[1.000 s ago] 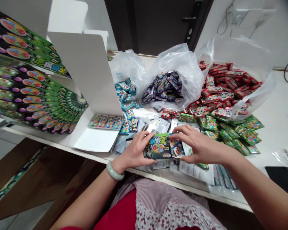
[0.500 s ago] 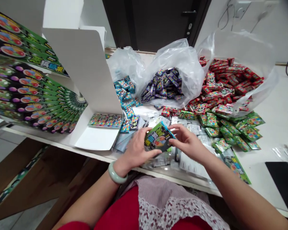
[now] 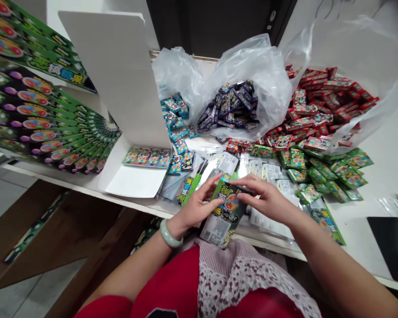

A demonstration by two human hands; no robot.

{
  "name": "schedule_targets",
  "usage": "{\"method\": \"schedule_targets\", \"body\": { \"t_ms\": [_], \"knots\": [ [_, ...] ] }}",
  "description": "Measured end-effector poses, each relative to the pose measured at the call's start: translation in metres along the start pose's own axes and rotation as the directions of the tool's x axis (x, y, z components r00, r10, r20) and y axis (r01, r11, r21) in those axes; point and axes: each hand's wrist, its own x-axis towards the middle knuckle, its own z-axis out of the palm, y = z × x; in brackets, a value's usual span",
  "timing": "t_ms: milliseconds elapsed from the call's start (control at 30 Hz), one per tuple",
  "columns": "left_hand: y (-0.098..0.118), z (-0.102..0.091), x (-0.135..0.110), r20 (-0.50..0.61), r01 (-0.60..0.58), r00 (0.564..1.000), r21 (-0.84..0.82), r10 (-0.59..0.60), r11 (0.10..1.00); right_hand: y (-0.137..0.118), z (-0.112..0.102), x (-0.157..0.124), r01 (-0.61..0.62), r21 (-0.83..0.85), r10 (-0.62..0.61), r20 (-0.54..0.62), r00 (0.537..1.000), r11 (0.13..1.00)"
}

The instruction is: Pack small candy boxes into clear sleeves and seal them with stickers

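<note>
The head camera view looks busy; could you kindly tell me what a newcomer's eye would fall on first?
First, the heaped red packets in a clear plastic bag at upper right, beside purple packets. At far left, fanned green printed cards stand out. In the centre, the left hand and right hand hold a green packet.

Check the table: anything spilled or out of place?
Red packets spill out of their plastic bag into the green packets. A green printed card lies askew by itself, right of the right hand.
</note>
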Motion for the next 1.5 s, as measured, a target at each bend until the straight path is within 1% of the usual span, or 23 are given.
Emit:
{"method": "schedule_targets", "body": {
  "t_ms": [33, 67, 133, 200, 267, 367, 467, 533, 600, 667, 733, 800, 867, 967, 1033, 1067, 1167, 1233, 1267, 1333, 1400, 1433, 1500],
  "knots": [
    [-0.001, -0.005, 0.001, -0.011, -0.009, 1.000, -0.019, 0.009, 1.000, 0.002, 0.006, -0.001, -0.005, 0.054, 0.010, -0.102, 0.995, 0.999],
    [-0.001, -0.008, 0.002, -0.040, -0.014, 0.999, -0.040, 0.012, 0.999, 0.004, 0.013, -0.002, -0.008, 0.127, 0.035, -0.211, 0.977, 0.992],
    [-0.003, -0.011, 0.004, -0.120, -0.026, 0.993, -0.078, 0.016, 0.997, 0.011, 0.027, -0.005, 0.000, 0.298, 0.113, -0.361, 0.926, 0.955],
    [-0.004, -0.008, 0.004, -0.165, -0.044, 0.986, -0.102, 0.027, 0.994, 0.017, 0.040, -0.007, 0.007, 0.432, 0.188, -0.408, 0.893, 0.902],
    [-0.005, 0.000, 0.006, -0.200, -0.062, 0.979, -0.118, 0.038, 0.991, 0.021, 0.049, -0.006, 0.008, 0.496, 0.250, -0.452, 0.856, 0.868],
    [-0.003, 0.009, 0.017, -0.271, -0.066, 0.962, -0.140, 0.026, 0.988, 0.020, 0.050, 0.004, 0.035, 0.499, 0.279, -0.540, 0.794, 0.866],
    [0.002, 0.010, 0.036, -0.273, -0.082, 0.961, -0.156, 0.037, 0.984, 0.017, 0.041, 0.022, 0.054, 0.446, 0.243, -0.581, 0.777, 0.894],
    [0.005, 0.008, 0.045, -0.262, -0.099, 0.963, -0.157, 0.055, 0.983, 0.016, 0.033, 0.033, 0.054, 0.399, 0.209, -0.586, 0.783, 0.915],
    [0.006, 0.005, 0.047, -0.237, -0.094, 0.970, -0.159, 0.055, 0.983, 0.016, 0.029, 0.035, 0.046, 0.350, 0.177, -0.577, 0.797, 0.935],
    [0.003, 0.005, 0.039, -0.162, -0.054, 0.986, -0.176, 0.025, 0.983, 0.019, 0.029, 0.026, 0.018, 0.298, 0.156, -0.548, 0.822, 0.954],
    [-0.002, 0.007, 0.026, -0.065, 0.008, 0.998, -0.182, -0.020, 0.983, 0.024, 0.033, 0.011, -0.017, 0.251, 0.145, -0.502, 0.853, 0.968],
    [-0.008, 0.009, 0.014, 0.001, 0.058, 0.998, -0.137, -0.058, 0.989, 0.029, 0.038, -0.007, -0.037, 0.225, 0.142, -0.473, 0.869, 0.974],
    [-0.009, 0.012, 0.008, -0.011, 0.043, 0.999, -0.045, -0.044, 0.998, 0.031, 0.041, -0.020, -0.046, 0.218, 0.145, -0.464, 0.874, 0.975],
    [-0.001, 0.016, 0.013, -0.134, -0.073, 0.987, 0.089, 0.085, 0.993, 0.029, 0.035, -0.026, -0.045, 0.220, 0.137, -0.420, 0.897, 0.974],
    [0.007, 0.019, 0.020, -0.191, -0.123, 0.971, 0.109, 0.143, 0.986, 0.025, 0.026, -0.025, -0.038, 0.234, 0.131, -0.394, 0.910, 0.971],
    [0.011, 0.021, 0.024, -0.202, -0.125, 0.969, 0.089, 0.141, 0.988, 0.023, 0.022, -0.023, -0.036, 0.256, 0.136, -0.381, 0.915, 0.966],
    [0.019, 0.022, 0.027, -0.205, -0.091, 0.975, -0.020, 0.085, 0.996, 0.016, 0.013, -0.020, -0.055, 0.384, 0.201, -0.353, 0.913, 0.922],
    [0.021, 0.021, 0.025, -0.198, -0.100, 0.976, -0.016, 0.095, 0.995, 0.012, 0.011, -0.020, -0.065, 0.431, 0.231, -0.345, 0.910, 0.900],
    [0.021, 0.019, 0.024, -0.187, -0.122, 0.975, 0.014, 0.123, 0.992, 0.010, 0.010, -0.021, -0.064, 0.413, 0.221, -0.344, 0.913, 0.908],
    [0.023, 0.017, 0.022, -0.141, -0.188, 0.970, 0.072, 0.197, 0.980, 0.006, 0.008, -0.023, -0.043, 0.329, 0.151, -0.313, 0.938, 0.943],
    [0.026, 0.015, 0.021, -0.088, -0.241, 0.965, 0.076, 0.247, 0.968, 0.001, 0.005, -0.024, -0.006, 0.265, 0.080, -0.268, 0.960, 0.964],
    [0.029, 0.016, 0.022, -0.074, -0.245, 0.966, 0.068, 0.250, 0.967, -0.001, 0.004, -0.023, 0.002, 0.254, 0.066, -0.258, 0.964, 0.967],
    [0.034, 0.017, 0.025, -0.080, -0.205, 0.975, 0.053, 0.209, 0.977, -0.006, 0.002, -0.020, -0.027, 0.251, 0.092, -0.252, 0.963, 0.968]
  ]
}}
